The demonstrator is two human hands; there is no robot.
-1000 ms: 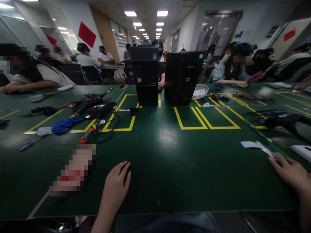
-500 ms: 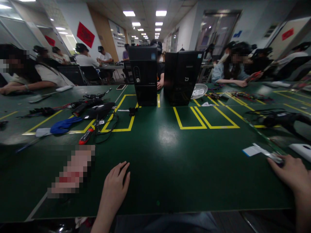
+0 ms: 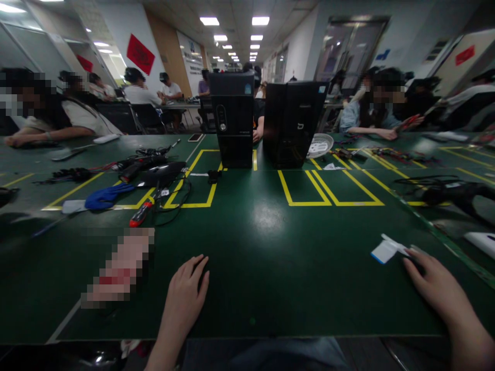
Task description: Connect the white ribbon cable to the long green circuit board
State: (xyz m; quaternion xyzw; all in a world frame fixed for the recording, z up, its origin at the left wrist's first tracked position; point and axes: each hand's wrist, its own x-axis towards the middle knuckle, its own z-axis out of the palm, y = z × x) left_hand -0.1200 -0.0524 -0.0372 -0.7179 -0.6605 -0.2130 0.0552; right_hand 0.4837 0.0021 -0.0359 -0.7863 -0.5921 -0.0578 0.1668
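Right hand touching flat strip, white, blue-edged

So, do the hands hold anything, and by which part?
The right hand touches the white strip at its right end; whether pinched, I cannot tell. The left hand holds nothing.

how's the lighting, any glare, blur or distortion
Head view overall: dim, though the ceiling lights glow; head view, middle: pale glare on the table; head view, upper right: the door leans, as through a wide lens; head view, lower left: coarse blocks mask a pink item; head view, right: the white strip is slightly soft, its contact with the right hand unclear.
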